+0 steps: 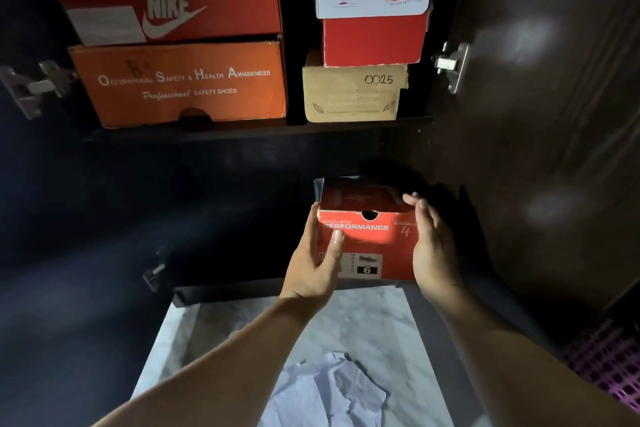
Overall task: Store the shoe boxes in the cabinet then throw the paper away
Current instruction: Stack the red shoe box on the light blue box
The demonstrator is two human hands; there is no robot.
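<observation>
Held red box (369, 236) reads "SKECHERS PERFORMANCE", "6".

Marble-patterned floor (363, 319) below; purple lattice mat (613, 360) at right.
</observation>
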